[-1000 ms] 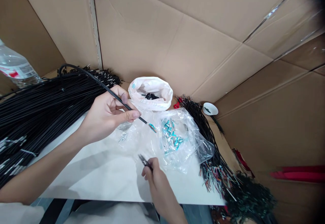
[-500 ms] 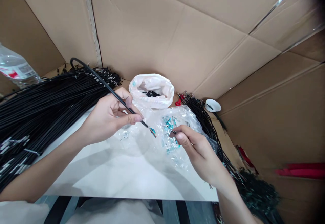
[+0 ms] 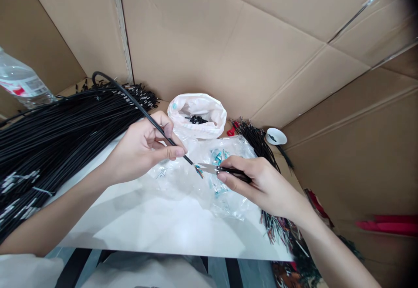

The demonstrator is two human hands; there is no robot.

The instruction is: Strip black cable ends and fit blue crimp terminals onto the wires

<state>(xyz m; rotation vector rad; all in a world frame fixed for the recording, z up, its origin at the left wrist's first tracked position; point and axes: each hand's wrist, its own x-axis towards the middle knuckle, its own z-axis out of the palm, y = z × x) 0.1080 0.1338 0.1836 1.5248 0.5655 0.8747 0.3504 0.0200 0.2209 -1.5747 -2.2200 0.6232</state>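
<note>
Carefully pinched between the thumb and fingers of the left hand (image 3: 153, 144), a black cable (image 3: 137, 105) slants above a white tabletop (image 3: 146, 227), its stripped end spreading coloured wires (image 3: 199, 172) toward the near right. Opposite, the right hand (image 3: 257, 179) grips small black-handled snips (image 3: 228, 170), blades slightly parted and aimed left at the root of those wires (whether steel meets wire cannot be told from this angle). The step in hand appears to be lining up the blades with the cable's bared end; the next move would seem to call for a steady left pinch and fine control of the tips among thin strands. An open white bag (image 3: 197, 133) stands on the far side, a clear plastic bag (image 3: 219, 194) of teal scraps lies beneath the right hand, and a thick cable bundle (image 3: 65, 127) fills the left.
</note>
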